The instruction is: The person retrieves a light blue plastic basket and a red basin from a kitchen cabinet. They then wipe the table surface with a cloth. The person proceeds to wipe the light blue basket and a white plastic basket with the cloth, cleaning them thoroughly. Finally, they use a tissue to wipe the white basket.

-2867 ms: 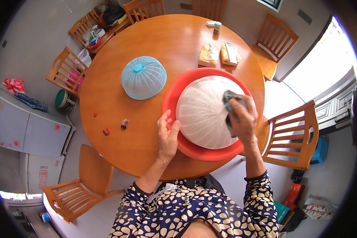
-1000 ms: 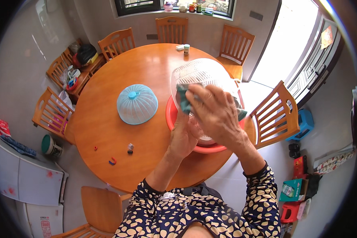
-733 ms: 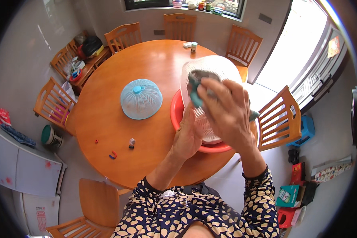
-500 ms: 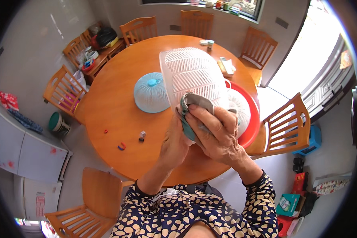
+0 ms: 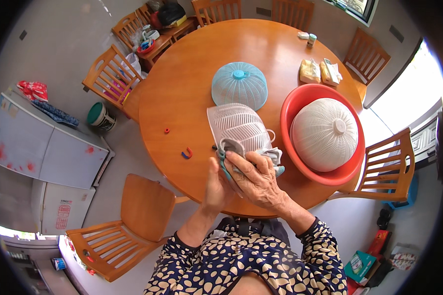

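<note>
Here's the right hand (image 5: 258, 183) clamped on a grey-green cloth (image 5: 232, 145) at the translucent slotted basket (image 5: 237, 124), above the table (image 5: 182, 93), left of the red basin (image 5: 287, 132); left hand's (image 5: 216, 189) grip, hidden, I can't tell!

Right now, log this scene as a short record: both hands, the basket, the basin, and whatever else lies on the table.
Left hand: at the basket's near end, fingers mostly hidden
Right hand: gripping a grey-green cloth at the basket
Basket: white, slatted plastic, loop on its right
Red basin: right side, white dome cover inside, knob up
Table: round, wooden; blue dome cover, red-and-blue U-shaped piece, small red ring
</note>
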Tool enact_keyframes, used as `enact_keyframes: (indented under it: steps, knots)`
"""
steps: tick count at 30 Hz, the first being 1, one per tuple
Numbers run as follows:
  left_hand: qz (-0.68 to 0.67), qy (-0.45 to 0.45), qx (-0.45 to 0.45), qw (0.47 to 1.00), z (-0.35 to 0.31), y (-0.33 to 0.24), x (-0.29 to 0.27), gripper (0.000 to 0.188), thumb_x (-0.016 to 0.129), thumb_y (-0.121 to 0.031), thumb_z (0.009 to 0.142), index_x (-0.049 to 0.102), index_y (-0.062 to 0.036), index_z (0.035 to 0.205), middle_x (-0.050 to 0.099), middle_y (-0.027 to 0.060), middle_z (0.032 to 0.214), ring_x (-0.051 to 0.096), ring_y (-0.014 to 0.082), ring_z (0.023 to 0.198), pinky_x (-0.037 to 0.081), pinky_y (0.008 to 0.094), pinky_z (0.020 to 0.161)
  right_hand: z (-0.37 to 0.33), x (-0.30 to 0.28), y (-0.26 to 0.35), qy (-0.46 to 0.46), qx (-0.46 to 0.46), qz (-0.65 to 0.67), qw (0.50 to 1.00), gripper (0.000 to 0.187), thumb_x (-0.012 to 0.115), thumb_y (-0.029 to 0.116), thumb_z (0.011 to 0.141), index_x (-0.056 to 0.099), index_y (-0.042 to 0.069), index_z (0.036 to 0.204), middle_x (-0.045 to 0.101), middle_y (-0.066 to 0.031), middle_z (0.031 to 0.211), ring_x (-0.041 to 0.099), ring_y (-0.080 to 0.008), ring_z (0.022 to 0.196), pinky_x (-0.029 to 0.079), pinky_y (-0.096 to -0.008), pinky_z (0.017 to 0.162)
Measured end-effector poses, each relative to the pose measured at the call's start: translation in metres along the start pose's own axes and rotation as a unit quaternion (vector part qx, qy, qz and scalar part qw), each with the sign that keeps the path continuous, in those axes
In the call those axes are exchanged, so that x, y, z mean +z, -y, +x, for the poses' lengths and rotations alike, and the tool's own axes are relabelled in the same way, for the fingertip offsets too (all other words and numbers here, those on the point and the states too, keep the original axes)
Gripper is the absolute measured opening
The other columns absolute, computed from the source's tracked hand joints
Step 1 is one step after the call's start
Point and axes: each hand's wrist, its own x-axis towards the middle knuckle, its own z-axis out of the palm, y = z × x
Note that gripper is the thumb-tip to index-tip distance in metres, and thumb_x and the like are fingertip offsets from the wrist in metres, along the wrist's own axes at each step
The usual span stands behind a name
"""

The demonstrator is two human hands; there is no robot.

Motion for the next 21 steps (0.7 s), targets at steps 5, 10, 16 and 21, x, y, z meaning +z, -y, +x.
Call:
enact_keyframes:
  steps: [5, 10, 16, 21]
  knots:
    - [0.154, -0.123, -0.015, 0.98, -0.006, 0.006, -0.005, 0.045, 0.034, -0.032, 0.102, 0.03, -0.0109, 0.141, 0.043, 0.0056, 0.137, 0.04, 0.0183, 0.128, 0.033, 0.0365, 0.108, 0.009, 0.01, -0.023, 0.067, 0.091, 0.082, 0.99, 0.034, 0.068, 0.018, 0.072, 0.065, 0.009, 0.104, 0.058, -0.0009, 0.113, 0.049, -0.0237, 0.1, 0.04, -0.0373, 0.08]
    - [0.155, -0.076, -0.044, 0.984, -0.013, 0.003, -0.016, 0.045, 0.043, -0.016, 0.098, 0.031, -0.0093, 0.141, 0.046, 0.0079, 0.135, 0.047, 0.0209, 0.123, 0.039, 0.0376, 0.104, 0.005, 0.024, -0.052, 0.032, 0.2, 0.176, 0.963, 0.03, 0.064, 0.005, 0.075, 0.065, 0.009, 0.105, 0.061, -0.0048, 0.111, 0.051, -0.0278, 0.1, 0.042, -0.0396, 0.085]
    - [-0.052, -0.075, -0.148, 0.985, 0.005, -0.021, -0.03, 0.047, 0.04, -0.027, 0.095, 0.036, -0.0045, 0.136, 0.053, 0.0136, 0.127, 0.055, 0.0259, 0.113, 0.045, 0.0388, 0.098, -0.008, 0.019, -0.031, -0.02, 0.132, 0.126, 0.983, 0.034, 0.065, 0.003, 0.069, 0.065, 0.007, 0.103, 0.061, -0.0071, 0.107, 0.052, -0.0293, 0.094, 0.044, -0.0406, 0.083]
    - [0.01, -0.039, -0.128, 0.991, 0.007, -0.031, -0.024, 0.054, 0.031, -0.046, 0.1, 0.039, -0.0043, 0.134, 0.052, 0.01, 0.126, 0.054, 0.0229, 0.113, 0.048, 0.0371, 0.094, -0.021, 0.006, 0.007, 0.04, 0.069, 0.121, 0.989, 0.035, 0.068, 0.014, 0.068, 0.066, 0.009, 0.102, 0.058, -0.0025, 0.112, 0.05, -0.0249, 0.099, 0.043, -0.0388, 0.084]
